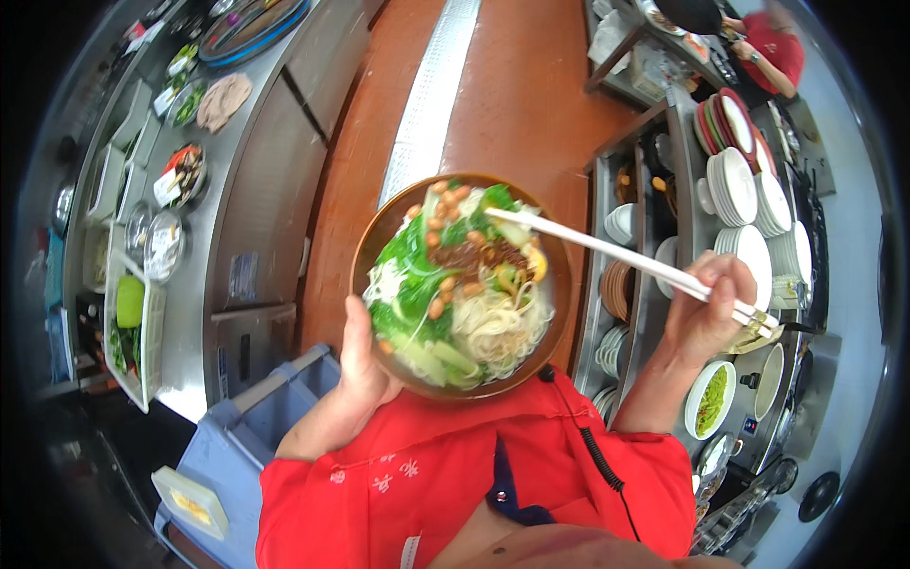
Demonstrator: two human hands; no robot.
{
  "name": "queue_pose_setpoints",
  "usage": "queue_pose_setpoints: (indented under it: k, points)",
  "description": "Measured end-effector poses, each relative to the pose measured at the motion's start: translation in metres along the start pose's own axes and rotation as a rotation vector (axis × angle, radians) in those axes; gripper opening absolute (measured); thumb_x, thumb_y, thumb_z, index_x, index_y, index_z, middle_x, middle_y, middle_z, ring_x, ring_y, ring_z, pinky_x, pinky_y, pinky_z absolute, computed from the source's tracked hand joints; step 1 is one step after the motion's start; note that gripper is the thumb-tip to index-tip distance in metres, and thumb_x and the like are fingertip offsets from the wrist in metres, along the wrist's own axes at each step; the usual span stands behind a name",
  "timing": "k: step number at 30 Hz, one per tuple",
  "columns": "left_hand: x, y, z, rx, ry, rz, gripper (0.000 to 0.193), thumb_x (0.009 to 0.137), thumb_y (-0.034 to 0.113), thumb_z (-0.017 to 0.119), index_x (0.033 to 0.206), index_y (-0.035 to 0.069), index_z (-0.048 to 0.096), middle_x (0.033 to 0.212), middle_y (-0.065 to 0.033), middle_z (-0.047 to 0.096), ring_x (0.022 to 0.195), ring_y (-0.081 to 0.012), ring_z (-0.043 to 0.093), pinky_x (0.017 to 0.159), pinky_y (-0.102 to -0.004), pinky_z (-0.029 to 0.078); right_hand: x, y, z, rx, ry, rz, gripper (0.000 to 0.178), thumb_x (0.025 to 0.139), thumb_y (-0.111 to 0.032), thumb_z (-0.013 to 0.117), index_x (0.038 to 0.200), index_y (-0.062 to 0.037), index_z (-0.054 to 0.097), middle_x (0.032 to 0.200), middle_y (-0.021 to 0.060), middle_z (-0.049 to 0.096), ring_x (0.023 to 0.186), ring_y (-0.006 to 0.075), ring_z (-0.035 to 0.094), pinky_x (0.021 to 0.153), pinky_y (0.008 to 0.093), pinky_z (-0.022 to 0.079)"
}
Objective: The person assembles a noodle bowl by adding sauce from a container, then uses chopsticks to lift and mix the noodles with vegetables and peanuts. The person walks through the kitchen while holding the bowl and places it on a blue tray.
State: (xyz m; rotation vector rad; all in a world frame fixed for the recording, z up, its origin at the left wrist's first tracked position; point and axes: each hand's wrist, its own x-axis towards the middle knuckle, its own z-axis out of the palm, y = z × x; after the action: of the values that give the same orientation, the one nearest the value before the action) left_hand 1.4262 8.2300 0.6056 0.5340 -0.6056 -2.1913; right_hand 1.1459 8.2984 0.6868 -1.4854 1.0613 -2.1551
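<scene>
A wide brown bowl point(364, 254) is held up in front of my chest, with my left hand point(358, 351) gripping its left side, thumb on the rim. In it lie pale noodles point(493, 327), green leafy vegetables point(409, 251), peanuts point(436, 228) and a dark brown sauce or minced topping point(464, 258). To the right, my right hand point(706, 308) is closed around white chopsticks point(607, 249). Their tips reach the bowl's upper right part, at a pale green vegetable piece.
Left stands a steel counter point(237, 161) with bowls, a white basket point(152, 332) and a pinkish cloth point(224, 101). A blue bin or cart point(227, 455) is at lower left. Stacked white plates point(744, 256) fill the right shelf. Another person in red point(773, 52) works at the far right.
</scene>
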Motion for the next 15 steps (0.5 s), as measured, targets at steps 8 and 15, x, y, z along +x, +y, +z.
queue_pose_setpoints:
  k: [8, 15]
  points:
    - [0.009, 0.003, 0.015, 0.008, -0.207, 0.110, 0.082, 0.083, 0.063, 0.028, 0.138, 0.005, 0.011, 0.141, -0.0159, 0.021, 0.129, -0.0303, 0.025, 0.105, -0.0441, 0.023, -0.001, 0.009, -0.015, 0.384, 0.085, 0.172, 0.020, 0.083, -0.014, 0.057, 0.103, -0.0093, 0.060, 0.069, 0.0034, 0.046, 0.058, 0.0111, 0.043, 0.042, 0.0183, 0.035]
    - [0.006, 0.005, 0.002, -0.037, -0.257, 0.010, 0.081, 0.084, 0.060, 0.030, 0.139, 0.004, 0.009, 0.142, -0.0160, 0.018, 0.129, -0.0302, 0.024, 0.106, -0.0431, 0.021, 0.019, -0.004, -0.004, 0.948, -0.192, 0.125, 0.019, 0.083, -0.006, 0.055, 0.102, -0.0024, 0.060, 0.073, 0.0124, 0.053, 0.061, 0.0178, 0.052, 0.044, 0.0201, 0.051]
